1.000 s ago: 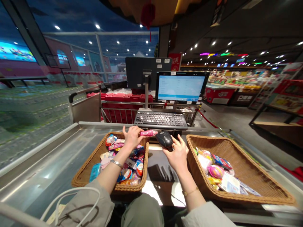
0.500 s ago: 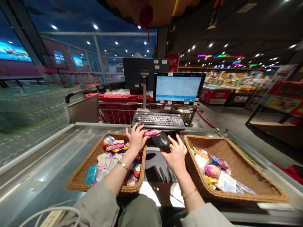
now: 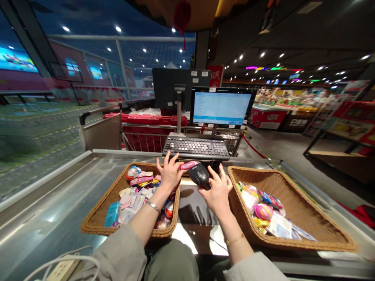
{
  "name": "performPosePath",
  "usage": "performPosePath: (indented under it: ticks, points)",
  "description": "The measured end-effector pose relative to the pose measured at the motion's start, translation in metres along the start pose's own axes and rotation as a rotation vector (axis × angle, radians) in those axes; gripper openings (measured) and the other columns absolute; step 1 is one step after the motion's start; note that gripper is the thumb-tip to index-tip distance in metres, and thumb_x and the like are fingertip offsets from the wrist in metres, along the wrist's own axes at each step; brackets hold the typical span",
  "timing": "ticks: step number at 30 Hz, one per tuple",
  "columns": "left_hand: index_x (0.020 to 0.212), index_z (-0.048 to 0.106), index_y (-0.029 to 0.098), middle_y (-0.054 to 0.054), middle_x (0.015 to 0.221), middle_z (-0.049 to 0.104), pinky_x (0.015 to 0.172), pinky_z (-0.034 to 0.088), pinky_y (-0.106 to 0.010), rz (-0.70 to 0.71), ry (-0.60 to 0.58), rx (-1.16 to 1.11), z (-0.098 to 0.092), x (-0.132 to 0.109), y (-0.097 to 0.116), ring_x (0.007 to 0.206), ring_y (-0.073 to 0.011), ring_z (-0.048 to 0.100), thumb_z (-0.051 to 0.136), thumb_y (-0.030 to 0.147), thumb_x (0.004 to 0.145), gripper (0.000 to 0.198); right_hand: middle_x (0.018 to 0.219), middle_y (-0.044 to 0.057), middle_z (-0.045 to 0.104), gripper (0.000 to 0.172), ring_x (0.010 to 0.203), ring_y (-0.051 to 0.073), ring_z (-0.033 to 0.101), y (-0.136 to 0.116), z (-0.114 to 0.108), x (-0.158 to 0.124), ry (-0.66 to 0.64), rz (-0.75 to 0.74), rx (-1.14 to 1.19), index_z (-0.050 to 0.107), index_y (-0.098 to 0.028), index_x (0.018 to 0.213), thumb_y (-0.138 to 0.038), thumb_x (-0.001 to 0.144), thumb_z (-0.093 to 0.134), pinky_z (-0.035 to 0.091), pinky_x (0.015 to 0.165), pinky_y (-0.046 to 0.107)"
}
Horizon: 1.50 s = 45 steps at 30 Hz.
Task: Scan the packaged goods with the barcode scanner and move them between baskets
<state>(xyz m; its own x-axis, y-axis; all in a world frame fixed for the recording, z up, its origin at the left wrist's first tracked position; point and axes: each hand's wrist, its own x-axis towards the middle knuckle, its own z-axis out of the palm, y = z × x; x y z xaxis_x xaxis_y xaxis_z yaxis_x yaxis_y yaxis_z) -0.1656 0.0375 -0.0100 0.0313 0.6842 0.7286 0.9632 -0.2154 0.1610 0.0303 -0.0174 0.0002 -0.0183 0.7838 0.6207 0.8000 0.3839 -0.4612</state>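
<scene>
Left hand [image 3: 170, 173]: fingers pinch one end of pink packet [image 3: 187, 165] | right hand [image 3: 216, 192]: fingers hold black scanner [image 3: 199, 174] | packet: at scanner's front, contact unclear, near left basket [image 3: 101, 201] | technique: best hold both steady, any code facing the scanner, fingertips clear

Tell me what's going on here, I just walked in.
A person sits between two wicker baskets of small packaged items. Their left hand holds a pink tube in its fingers, by the far corner of the left basket. Their right hand grips a black scanner, its head close to the tube. The right basket stands beyond that hand; a lit screen faces them.
</scene>
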Motion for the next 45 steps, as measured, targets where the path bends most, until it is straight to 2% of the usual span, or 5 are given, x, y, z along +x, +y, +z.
performPosePath:
  ticks: [18,34,45]
  points:
    - [0.104,0.072,0.033,-0.002,0.142,0.058,0.115,0.008,-0.070,0.009,0.003,-0.005,0.002,-0.003,0.001,0.145,-0.0337,0.032,0.067,0.037,0.086,0.019,0.137,0.003,0.060,0.009,0.146,0.035,0.027,0.001,-0.003,-0.003,-0.022,-0.025,0.013,0.071,-0.024,0.078,-0.027,0.070,0.069,0.021,0.109,0.060]
    - [0.101,0.072,0.032,-0.003,0.141,0.059,0.115,0.007,-0.069,0.019,-0.019,-0.009,0.001,-0.004,0.001,0.145,-0.0331,0.032,0.065,0.029,0.085,0.018,0.136,0.002,0.061,0.011,0.147,0.034,0.025,-0.005,-0.011,-0.001,-0.057,-0.012,0.037,0.072,-0.024,0.078,-0.025,0.069,0.067,0.019,0.111,0.058]
    - [0.103,0.073,0.032,-0.004,0.139,0.061,0.115,0.009,-0.069,0.024,-0.002,-0.013,0.000,-0.003,0.004,0.144,-0.0339,0.035,0.066,0.032,0.086,0.018,0.135,0.001,0.062,0.013,0.147,0.034,0.024,-0.003,-0.017,-0.002,-0.063,-0.025,0.043,0.073,-0.025,0.080,-0.024,0.069,0.067,0.017,0.111,0.058]
